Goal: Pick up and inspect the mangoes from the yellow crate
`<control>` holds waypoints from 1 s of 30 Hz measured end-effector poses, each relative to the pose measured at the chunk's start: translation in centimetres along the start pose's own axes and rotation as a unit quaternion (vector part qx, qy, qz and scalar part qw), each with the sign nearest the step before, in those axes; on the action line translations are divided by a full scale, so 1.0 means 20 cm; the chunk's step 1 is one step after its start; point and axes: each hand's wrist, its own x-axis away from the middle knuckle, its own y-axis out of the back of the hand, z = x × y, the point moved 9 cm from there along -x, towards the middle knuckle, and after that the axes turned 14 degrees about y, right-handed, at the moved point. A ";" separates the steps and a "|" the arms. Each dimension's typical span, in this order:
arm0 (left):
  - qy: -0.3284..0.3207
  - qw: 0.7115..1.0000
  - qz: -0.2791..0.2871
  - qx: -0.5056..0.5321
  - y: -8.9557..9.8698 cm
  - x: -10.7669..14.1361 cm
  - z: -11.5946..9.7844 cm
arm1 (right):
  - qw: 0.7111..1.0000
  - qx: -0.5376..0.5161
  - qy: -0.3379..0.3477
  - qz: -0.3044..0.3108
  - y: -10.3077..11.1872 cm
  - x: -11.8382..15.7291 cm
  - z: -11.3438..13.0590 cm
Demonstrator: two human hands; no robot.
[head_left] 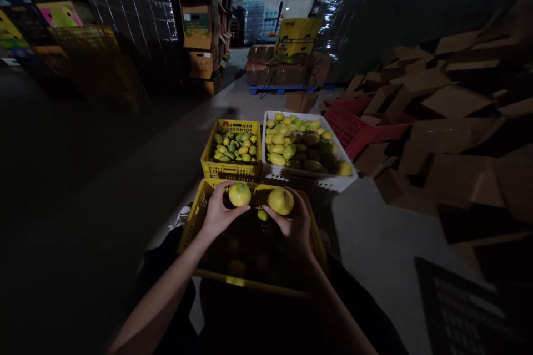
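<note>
Grey floor [366, 227] beside nearest crate [235, 281]; left hand [219, 213] grips greenish fruit [240, 194], right hand [298, 226] yellow fruit [281, 201], gap between.

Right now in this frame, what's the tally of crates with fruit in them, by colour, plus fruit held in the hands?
Yellow: 2 (near crate, far crate)
White: 1 (white crate)
Held fruit: 2 (left fruit in the left hand, right fruit in the right hand)
Total: 5
</note>
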 end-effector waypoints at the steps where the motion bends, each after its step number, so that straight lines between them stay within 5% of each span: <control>1: 0.009 1.000 0.005 0.007 -0.01 0.00 0.01 | 0.999 -0.043 -0.029 0.001 0.00 0.00 -0.02; 5: 0.040 0.997 0.035 0.058 -0.06 0.01 0.05 | 0.970 -0.186 -0.154 0.025 -0.02 0.02 -0.06; 10: 0.071 0.991 0.069 0.085 -0.16 0.05 0.09 | 0.936 -0.280 -0.206 0.052 -0.08 0.07 -0.03; 22: -0.049 0.993 0.090 0.061 -0.13 0.10 -0.07 | 0.990 -0.091 0.087 0.058 -0.02 0.03 0.12; 30: -0.061 0.993 0.093 0.050 -0.12 0.09 -0.09 | 0.991 -0.051 0.106 0.061 -0.02 0.03 0.16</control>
